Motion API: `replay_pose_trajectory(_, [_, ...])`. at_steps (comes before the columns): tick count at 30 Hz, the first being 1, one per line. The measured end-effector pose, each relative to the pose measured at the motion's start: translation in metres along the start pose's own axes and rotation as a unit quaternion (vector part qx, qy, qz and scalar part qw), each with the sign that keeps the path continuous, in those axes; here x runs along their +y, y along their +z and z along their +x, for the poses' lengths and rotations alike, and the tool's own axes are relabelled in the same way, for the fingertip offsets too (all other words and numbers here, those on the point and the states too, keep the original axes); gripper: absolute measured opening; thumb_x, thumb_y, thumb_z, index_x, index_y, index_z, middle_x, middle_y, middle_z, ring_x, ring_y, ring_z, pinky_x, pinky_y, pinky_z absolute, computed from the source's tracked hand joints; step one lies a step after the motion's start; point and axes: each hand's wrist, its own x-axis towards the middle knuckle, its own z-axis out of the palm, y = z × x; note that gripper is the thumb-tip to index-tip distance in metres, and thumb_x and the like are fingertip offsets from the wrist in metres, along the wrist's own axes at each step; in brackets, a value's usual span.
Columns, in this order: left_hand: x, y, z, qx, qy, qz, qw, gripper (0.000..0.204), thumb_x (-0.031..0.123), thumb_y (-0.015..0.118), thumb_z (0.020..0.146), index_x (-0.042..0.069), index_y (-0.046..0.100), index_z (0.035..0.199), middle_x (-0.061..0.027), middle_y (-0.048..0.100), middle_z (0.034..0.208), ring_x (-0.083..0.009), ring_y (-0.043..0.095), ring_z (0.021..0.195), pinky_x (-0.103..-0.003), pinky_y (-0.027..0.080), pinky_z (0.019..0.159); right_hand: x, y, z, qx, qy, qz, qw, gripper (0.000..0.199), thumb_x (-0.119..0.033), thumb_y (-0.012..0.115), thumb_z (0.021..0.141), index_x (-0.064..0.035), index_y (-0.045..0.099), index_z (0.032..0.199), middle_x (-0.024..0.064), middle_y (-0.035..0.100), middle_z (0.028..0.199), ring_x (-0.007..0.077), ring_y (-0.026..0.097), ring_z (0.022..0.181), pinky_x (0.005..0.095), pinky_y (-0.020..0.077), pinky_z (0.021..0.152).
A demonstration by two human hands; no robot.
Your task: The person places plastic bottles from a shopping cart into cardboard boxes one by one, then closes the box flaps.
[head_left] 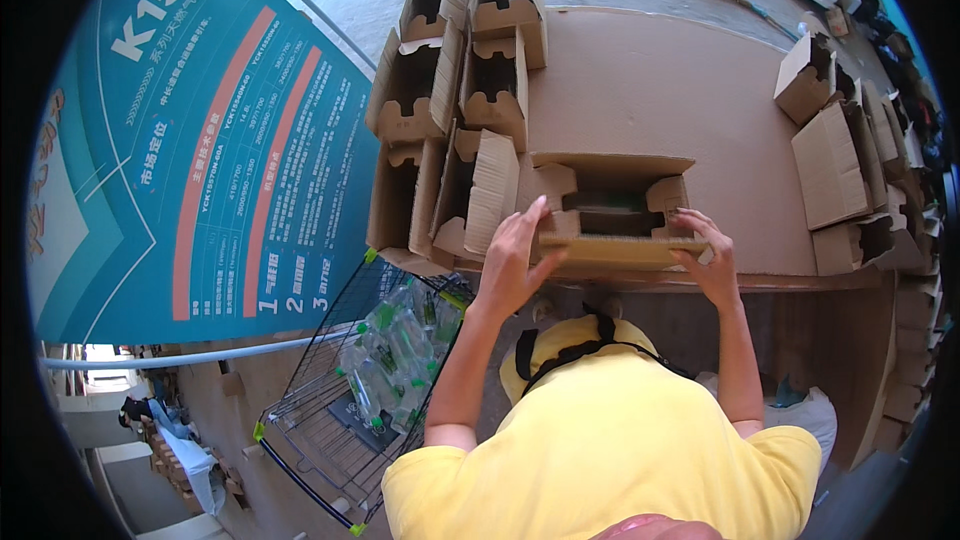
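In front of me on the table lies an open-topped brown cardboard box (615, 252), its long near wall facing me. Notched flaps stand inside at its two ends, and its inside is dark. My left hand (513, 258) grips the near left corner, thumb against the near wall and fingers up along the left end. At the near right corner, my right hand (712, 258) has its fingers over the end and its thumb on the near wall. Just left of my left hand stands another open cardboard box (492, 190).
Several similar open boxes (415, 90) stand in two columns on the table's left side. More boxes (835, 165) are piled at the right. A wire cart (300, 420) with clear plastic bottles (395, 350) is at my left, below a teal banner board (200, 140). Brown cardboard (670, 80) covers the tabletop.
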Motion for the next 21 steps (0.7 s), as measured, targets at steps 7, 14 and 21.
replay_pose_trajectory(7, [-0.001, 0.027, 0.025, -0.010, -0.036, 0.135, 0.990, 0.078, 0.015, 0.073, 0.077, 0.007, 0.033, 0.143, -0.0172, 0.056, 0.116, -0.0332, 0.049, 0.112, -0.045, 0.038, 0.096, 0.005, 0.019, 0.016, 0.129, -0.045, -0.203, 0.970, 0.077, -0.014, 0.076, 0.073, -0.0103, 0.039, 0.140, 0.0120, 0.040, 0.142, 0.0278, 0.036, 0.133, 0.0406, 0.0303, 0.110])
replay_pose_trajectory(14, [0.007, 0.017, 0.052, -0.010, 0.070, 0.216, 0.974, 0.083, 0.013, 0.076, 0.073, 0.008, 0.032, 0.143, -0.0156, 0.048, 0.132, -0.0315, 0.036, 0.133, -0.045, 0.022, 0.114, -0.008, 0.004, 0.062, -0.015, -0.138, -0.314, 0.939, 0.080, -0.009, 0.074, 0.072, -0.0136, 0.035, 0.142, 0.0085, 0.037, 0.142, 0.0277, 0.030, 0.136, 0.0450, 0.0247, 0.115])
replay_pose_trajectory(21, [-0.023, 0.021, 0.034, -0.158, 0.102, 0.147, 0.971, 0.047, 0.013, 0.060, 0.087, 0.004, 0.048, 0.132, -0.0172, 0.046, 0.135, -0.0337, 0.040, 0.130, -0.046, 0.025, 0.114, 0.007, 0.019, 0.014, -0.030, -0.118, -0.304, 0.945, 0.046, -0.017, 0.063, 0.085, -0.0002, 0.053, 0.127, 0.0158, 0.048, 0.134, 0.0334, 0.040, 0.129, 0.0464, 0.0304, 0.110])
